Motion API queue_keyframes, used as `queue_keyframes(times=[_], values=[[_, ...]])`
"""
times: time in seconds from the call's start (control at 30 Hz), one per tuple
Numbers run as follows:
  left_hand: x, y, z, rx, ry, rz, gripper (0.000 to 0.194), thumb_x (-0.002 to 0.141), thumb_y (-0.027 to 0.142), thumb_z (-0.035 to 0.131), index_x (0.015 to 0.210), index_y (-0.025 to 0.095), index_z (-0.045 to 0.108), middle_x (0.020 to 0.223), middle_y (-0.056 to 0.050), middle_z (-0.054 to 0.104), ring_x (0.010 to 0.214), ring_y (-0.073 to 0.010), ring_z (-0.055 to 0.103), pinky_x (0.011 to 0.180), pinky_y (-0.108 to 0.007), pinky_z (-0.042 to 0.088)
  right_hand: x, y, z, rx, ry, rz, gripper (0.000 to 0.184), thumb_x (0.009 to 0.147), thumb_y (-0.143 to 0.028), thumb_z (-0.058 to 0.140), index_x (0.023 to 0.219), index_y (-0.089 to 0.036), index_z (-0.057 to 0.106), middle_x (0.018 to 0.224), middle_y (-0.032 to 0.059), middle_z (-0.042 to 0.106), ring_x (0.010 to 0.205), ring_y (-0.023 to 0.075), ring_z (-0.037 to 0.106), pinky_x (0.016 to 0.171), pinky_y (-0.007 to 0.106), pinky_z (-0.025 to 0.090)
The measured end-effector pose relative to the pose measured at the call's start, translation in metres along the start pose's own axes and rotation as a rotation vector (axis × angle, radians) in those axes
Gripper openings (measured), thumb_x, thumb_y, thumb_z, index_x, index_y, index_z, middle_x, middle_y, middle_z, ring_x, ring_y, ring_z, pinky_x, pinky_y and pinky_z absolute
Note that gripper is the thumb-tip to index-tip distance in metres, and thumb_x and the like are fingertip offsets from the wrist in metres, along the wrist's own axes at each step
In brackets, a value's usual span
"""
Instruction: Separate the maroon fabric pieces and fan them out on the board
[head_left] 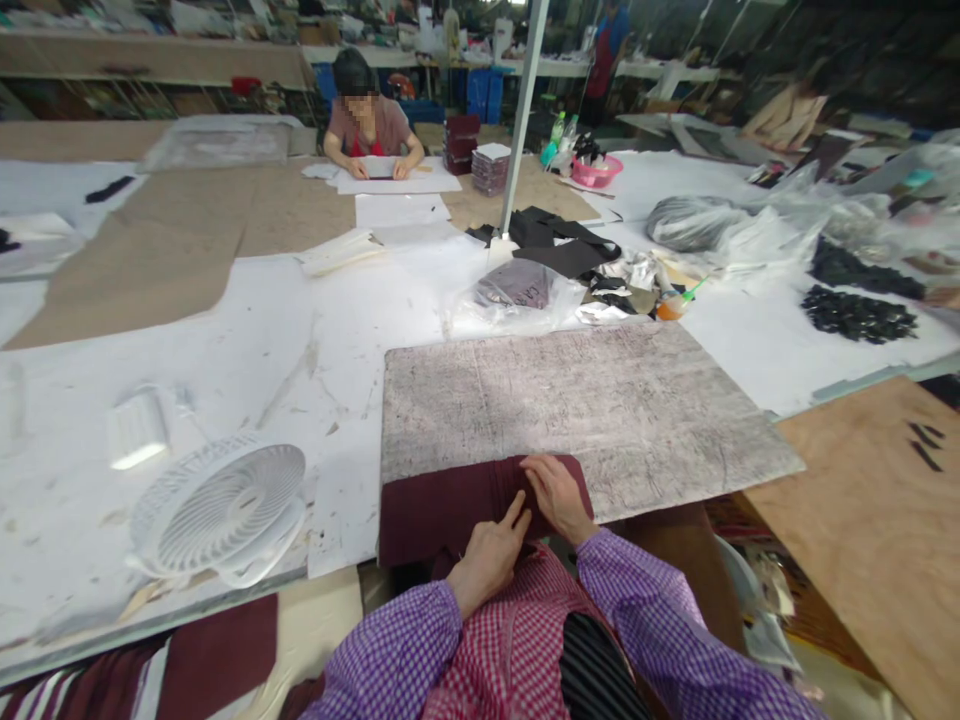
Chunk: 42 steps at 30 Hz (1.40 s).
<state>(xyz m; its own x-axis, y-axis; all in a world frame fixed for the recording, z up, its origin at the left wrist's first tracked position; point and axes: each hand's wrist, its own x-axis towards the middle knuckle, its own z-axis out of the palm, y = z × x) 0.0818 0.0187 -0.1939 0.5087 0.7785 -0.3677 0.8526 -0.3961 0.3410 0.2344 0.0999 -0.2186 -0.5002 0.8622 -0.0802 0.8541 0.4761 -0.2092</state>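
Observation:
A dark maroon sheet, like leather or fabric with raised lines across its middle, (435, 510) lies at the near edge of a worn, stained grey board (585, 400). On the sheet's right half rests my left hand (489, 553), its index and middle fingers stretched out and a little apart. My right hand (557, 496) lies just beyond it, fingers extended over the raised lines near the far edge. Both hands press on the sheet without gripping it. Part of the sheet's near edge is hidden by my left hand and the checked apron.
A white fan (229, 510) lies to the left. Behind the board are a plastic bag with a maroon item (517, 290), black scraps (570, 245) and a metal post (523, 120). Maroon pieces (221, 650) hang lower left; plywood (862, 530) stands right. A co-worker (371, 130) sits across.

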Motion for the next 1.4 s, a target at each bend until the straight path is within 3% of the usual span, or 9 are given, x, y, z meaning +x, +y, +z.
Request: queue_keyframes(times=[0.23,0.4,0.53,0.63,0.7,0.8,1.0,1.23,1.4], values=[[0.004,0.0,0.006,0.03,-0.021,0.0,0.078,0.063,0.002,0.048,0.138,0.013,0.026,0.149,-0.019,0.024,0.08,-0.0228,0.067,0.066,-0.036,0.055,-0.025,-0.003,0.041,0.017,0.066,-0.114,0.049,0.094,-0.029,0.032,0.141,-0.015,0.028,0.148,0.008,0.03,0.138,0.0203,0.02,0.112,0.044,0.019],[0.005,-0.002,0.004,0.051,-0.032,0.027,0.085,0.062,0.004,0.05,0.141,0.015,0.021,0.153,-0.016,0.006,0.078,-0.0226,0.067,0.064,-0.036,0.055,-0.023,0.036,0.043,-0.024,0.132,0.041,0.056,0.094,-0.032,0.033,0.144,-0.014,0.017,0.15,0.012,0.022,0.14,0.0256,0.012,0.111,0.054,0.008],[-0.001,-0.001,-0.001,0.041,-0.017,0.035,0.08,0.065,0.008,0.052,0.139,0.011,0.023,0.152,-0.019,0.009,0.079,-0.0231,0.067,0.064,-0.036,0.055,-0.03,0.048,0.035,-0.038,0.177,0.043,0.058,0.094,-0.032,0.029,0.146,-0.015,0.009,0.15,0.0125,0.024,0.139,0.0271,0.012,0.109,0.057,0.007],[-0.007,-0.001,-0.004,0.013,0.005,0.048,0.075,0.07,0.014,0.053,0.139,0.012,0.022,0.152,-0.017,0.01,0.084,-0.0235,0.067,0.066,-0.036,0.055,-0.047,0.042,0.031,-0.003,0.176,-0.081,0.064,0.092,-0.037,0.034,0.146,-0.014,0.007,0.151,0.014,0.018,0.139,0.0287,0.013,0.109,0.056,0.011],[-0.009,-0.001,-0.006,-0.007,0.022,0.052,0.071,0.075,0.019,0.05,0.139,0.012,0.02,0.153,-0.015,0.009,0.087,-0.0237,0.066,0.066,-0.037,0.055,-0.058,0.041,0.033,0.005,0.061,-0.324,0.078,0.084,-0.051,0.046,0.146,-0.019,0.011,0.151,0.0092,0.022,0.138,0.0282,0.017,0.111,0.051,0.014],[-0.009,-0.002,-0.007,-0.027,0.044,0.04,0.064,0.08,0.018,0.044,0.139,0.011,0.021,0.153,-0.016,0.01,0.085,-0.0242,0.066,0.063,-0.038,0.055,-0.063,0.04,0.037,-0.048,0.032,-0.435,0.075,0.083,-0.042,0.05,0.146,-0.024,0.014,0.149,0.005,0.028,0.138,0.0272,0.018,0.111,0.051,0.014],[0.0,-0.02,-0.013,-0.058,0.073,-0.007,0.069,0.075,0.013,0.051,0.138,0.012,0.023,0.152,-0.016,0.013,0.09,-0.0254,0.065,0.069,-0.039,0.055,-0.027,0.026,0.031,-0.066,0.022,-0.34,0.074,0.08,-0.014,0.046,0.145,-0.023,0.013,0.15,0.0038,0.025,0.139,0.0267,0.014,0.11,0.054,0.015],[0.002,-0.043,-0.017,-0.132,0.072,-0.075,0.076,0.071,0.004,0.051,0.139,0.024,0.024,0.153,-0.009,0.017,0.099,-0.024,0.062,0.079,-0.039,0.053,0.004,0.031,0.016,-0.02,-0.057,-0.38,0.076,0.079,-0.053,0.053,0.143,-0.023,0.024,0.148,0.0063,0.029,0.138,0.0299,0.016,0.108,0.057,0.013],[-0.042,-0.046,-0.005,-0.255,0.135,-0.152,0.065,0.071,0.003,0.048,0.132,0.023,0.039,0.148,-0.008,0.03,0.095,-0.021,0.065,0.081,-0.036,0.053,0.019,0.036,-0.003,0.032,-0.084,-0.332,0.045,0.093,-0.044,0.034,0.134,-0.028,0.041,0.138,0.0025,0.048,0.13,0.0227,0.037,0.106,0.051,0.027]])
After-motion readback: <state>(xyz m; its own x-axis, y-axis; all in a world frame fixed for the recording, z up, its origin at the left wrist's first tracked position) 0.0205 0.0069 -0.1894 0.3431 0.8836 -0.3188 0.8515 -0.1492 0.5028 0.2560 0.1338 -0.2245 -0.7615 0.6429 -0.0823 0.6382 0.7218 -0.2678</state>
